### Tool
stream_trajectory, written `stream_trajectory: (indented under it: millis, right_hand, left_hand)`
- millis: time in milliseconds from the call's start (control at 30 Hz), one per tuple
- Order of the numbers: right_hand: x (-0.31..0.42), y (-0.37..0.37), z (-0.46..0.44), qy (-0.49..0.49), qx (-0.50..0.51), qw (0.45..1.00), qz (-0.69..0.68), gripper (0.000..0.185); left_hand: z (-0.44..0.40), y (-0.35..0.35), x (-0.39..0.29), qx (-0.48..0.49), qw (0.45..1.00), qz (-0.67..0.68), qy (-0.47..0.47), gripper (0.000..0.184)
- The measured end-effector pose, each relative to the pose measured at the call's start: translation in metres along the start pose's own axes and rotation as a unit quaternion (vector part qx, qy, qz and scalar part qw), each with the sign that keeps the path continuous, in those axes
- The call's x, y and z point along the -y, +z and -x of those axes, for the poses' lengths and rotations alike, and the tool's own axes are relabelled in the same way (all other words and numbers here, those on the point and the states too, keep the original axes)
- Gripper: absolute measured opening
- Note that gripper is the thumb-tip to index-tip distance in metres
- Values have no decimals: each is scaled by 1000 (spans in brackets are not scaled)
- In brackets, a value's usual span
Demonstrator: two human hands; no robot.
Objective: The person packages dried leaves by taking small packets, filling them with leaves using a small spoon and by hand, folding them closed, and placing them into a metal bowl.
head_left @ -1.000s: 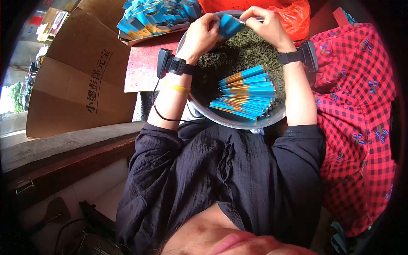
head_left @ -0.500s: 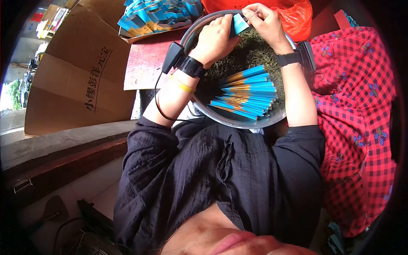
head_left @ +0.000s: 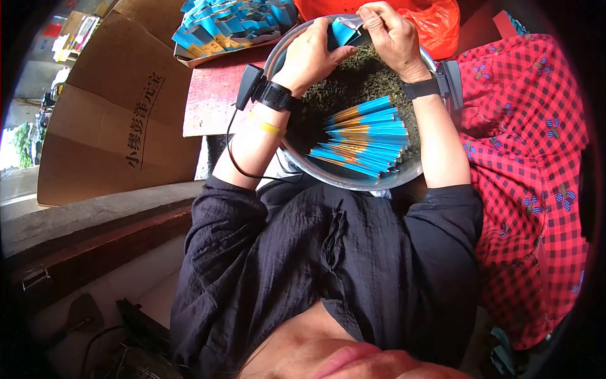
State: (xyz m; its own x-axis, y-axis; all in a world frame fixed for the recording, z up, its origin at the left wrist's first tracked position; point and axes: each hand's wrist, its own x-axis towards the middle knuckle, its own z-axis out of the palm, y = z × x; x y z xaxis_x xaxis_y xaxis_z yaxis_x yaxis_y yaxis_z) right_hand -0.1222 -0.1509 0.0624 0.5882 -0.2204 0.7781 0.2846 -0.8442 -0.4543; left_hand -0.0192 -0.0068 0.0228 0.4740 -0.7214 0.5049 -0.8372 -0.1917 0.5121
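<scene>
Over the far part of a metal basin (head_left: 353, 184) I hold a small blue packet (head_left: 344, 31). My left hand (head_left: 310, 58) is wrapped round the packet's left side, its thumb pointing right. With fingers bent, my right hand (head_left: 394, 39) pinches the packet's upper right corner, where a silvery end shows. Dark green dried leaves (head_left: 366, 72) fill much of the basin. Several flat blue and gold packets (head_left: 369, 136) lie fanned out on the leaves near the basin's front rim.
A box of blue and gold packets (head_left: 237, 25) stands on a red table (head_left: 218, 95) at the back left. A large cardboard box (head_left: 113, 126) is at the left. Behind the basin sits a red plastic bag (head_left: 439, 28); red checked cloth (head_left: 524, 158) hangs at the right.
My left hand has gone from pinching the packet's side to wrapping round it, moving right and then slightly back left. The packet now shows a lighter, silvery end at my right fingers.
</scene>
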Motion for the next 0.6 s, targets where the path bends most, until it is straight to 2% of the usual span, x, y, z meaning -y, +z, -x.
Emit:
stream_trajectory:
  millis: [67,100,167,200,233,300,333,400,433,500,533,600]
  right_hand:
    - [-2,1,2,71,-36,996,-28,11]
    - [-5,0,1,70,-35,997,-28,11]
    - [-14,-2,0,52,-99,994,-12,13]
    - [-17,-2,0,91,-109,989,-44,15]
    - [-23,1,0,151,-123,964,-181,16]
    - [-29,-6,-2,129,-123,981,-76,17]
    - [-42,-8,1,129,-123,981,-76,17]
    - [-70,-6,7,187,23,982,-23,27]
    - [-74,-5,12,217,109,968,58,31]
    - [-75,3,22,176,188,959,118,32]
    - [-68,9,23,168,205,946,187,30]
    - [-66,20,31,126,210,951,191,28]
  left_hand:
    - [0,-1,0,10,1000,-5,-16,61]
    - [0,-1,1,8,1000,-5,-16,61]
    - [0,0,4,6,1000,-1,-21,60]
    - [0,0,4,5,1000,-1,-21,60]
    - [0,-1,4,0,999,7,-36,60]
    - [0,-1,4,-4,999,15,-50,60]
    - [0,-2,4,-2,998,16,-55,60]
    - [-1,-1,5,0,998,16,-59,59]
    - [-1,0,7,-10,999,14,-49,59]
    - [0,1,9,-17,999,13,-38,59]
    - [0,2,9,-24,999,22,-43,59]
    - [-1,2,9,-38,998,27,-42,60]
